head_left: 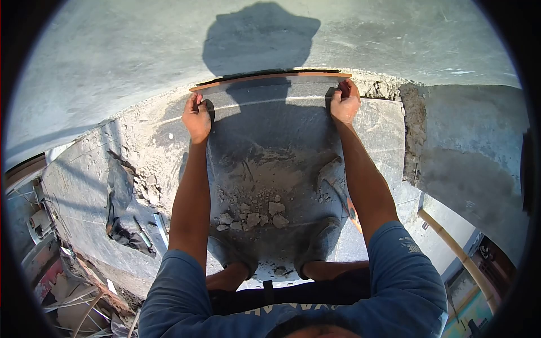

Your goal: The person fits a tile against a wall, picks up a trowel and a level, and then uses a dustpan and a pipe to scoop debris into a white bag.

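Note:
A long thin strip with an orange edge [270, 78] spans the foot of the grey wall, with a dark gap along its far side. My left hand [197, 119] pinches its left end, fingers closed at the edge. At the right end my right hand [346, 103] grips it the same way, thumb and fingers together. Between my forearms lies a dusty grey surface [270, 124], partly in my shadow. Broken mortar lumps [259, 217] are heaped near my feet.
The grey wall [141, 62] rises ahead. A rough mortar edge [414, 129] runs down at the right. A torn dark sheet [119, 191] and a blue-white strip [161, 228] lie at the left. A handled tool [353, 213] rests beside my right forearm. A bamboo pole [459, 256] slants at lower right.

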`<action>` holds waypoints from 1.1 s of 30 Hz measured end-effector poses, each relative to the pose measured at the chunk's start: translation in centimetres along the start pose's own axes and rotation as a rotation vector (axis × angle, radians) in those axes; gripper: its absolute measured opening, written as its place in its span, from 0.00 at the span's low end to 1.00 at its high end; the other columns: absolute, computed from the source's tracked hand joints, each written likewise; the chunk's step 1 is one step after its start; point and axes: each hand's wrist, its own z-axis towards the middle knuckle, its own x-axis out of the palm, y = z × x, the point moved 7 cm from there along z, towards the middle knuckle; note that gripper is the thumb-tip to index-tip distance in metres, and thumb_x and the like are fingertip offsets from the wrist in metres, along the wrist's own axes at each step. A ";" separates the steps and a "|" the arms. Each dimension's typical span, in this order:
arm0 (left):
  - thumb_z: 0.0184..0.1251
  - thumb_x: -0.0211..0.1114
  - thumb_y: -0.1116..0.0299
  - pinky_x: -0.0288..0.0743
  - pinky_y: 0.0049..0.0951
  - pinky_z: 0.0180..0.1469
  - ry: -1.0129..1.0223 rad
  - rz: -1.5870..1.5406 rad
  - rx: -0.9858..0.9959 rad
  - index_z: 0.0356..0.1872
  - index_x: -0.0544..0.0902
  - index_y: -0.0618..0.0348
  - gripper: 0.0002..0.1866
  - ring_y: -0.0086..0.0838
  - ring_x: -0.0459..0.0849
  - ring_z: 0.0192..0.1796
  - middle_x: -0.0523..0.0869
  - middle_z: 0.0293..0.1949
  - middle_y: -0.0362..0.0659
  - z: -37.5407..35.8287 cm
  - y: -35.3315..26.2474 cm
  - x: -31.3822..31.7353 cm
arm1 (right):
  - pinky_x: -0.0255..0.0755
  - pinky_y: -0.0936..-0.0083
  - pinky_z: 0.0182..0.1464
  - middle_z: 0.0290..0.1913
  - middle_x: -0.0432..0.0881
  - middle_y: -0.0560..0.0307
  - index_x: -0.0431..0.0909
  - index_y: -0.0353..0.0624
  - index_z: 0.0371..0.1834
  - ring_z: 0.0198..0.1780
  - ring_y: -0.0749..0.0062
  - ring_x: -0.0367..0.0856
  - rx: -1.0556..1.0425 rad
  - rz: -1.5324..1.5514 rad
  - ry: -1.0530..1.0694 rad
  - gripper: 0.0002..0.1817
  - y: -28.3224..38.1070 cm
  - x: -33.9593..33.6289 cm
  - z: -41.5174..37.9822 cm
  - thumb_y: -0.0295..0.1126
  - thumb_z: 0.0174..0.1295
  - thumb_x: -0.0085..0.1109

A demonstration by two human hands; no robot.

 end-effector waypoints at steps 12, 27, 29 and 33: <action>0.62 0.48 0.89 0.75 0.28 0.57 0.024 0.030 0.018 0.58 0.71 0.71 0.21 0.30 0.77 0.58 0.77 0.56 0.48 -0.2 -0.8 0.0 | 0.76 0.69 0.51 0.46 0.79 0.43 0.71 0.30 0.53 0.48 0.58 0.82 -0.024 0.003 0.002 0.22 -0.4 0.0 -0.1 0.19 0.52 0.55; 0.61 0.49 0.88 0.74 0.28 0.58 0.025 -0.010 0.041 0.59 0.71 0.71 0.22 0.30 0.78 0.57 0.78 0.56 0.48 -0.2 -0.5 -0.2 | 0.75 0.68 0.52 0.46 0.79 0.41 0.70 0.30 0.53 0.48 0.55 0.82 -0.033 -0.037 0.013 0.23 -0.3 0.0 -0.1 0.22 0.52 0.58; 0.61 0.49 0.88 0.75 0.28 0.58 0.027 -0.015 0.050 0.59 0.71 0.72 0.22 0.30 0.78 0.57 0.78 0.55 0.48 -0.2 -0.4 -0.3 | 0.75 0.67 0.52 0.46 0.79 0.40 0.71 0.30 0.53 0.48 0.55 0.82 -0.020 0.024 0.010 0.22 -0.4 0.0 0.0 0.23 0.52 0.59; 0.61 0.50 0.88 0.76 0.29 0.57 0.035 0.017 0.071 0.58 0.72 0.72 0.21 0.30 0.78 0.57 0.78 0.55 0.49 -0.1 -0.7 -0.3 | 0.75 0.68 0.51 0.46 0.79 0.40 0.71 0.30 0.53 0.48 0.55 0.82 -0.051 0.016 0.014 0.22 -0.4 0.0 0.0 0.23 0.52 0.59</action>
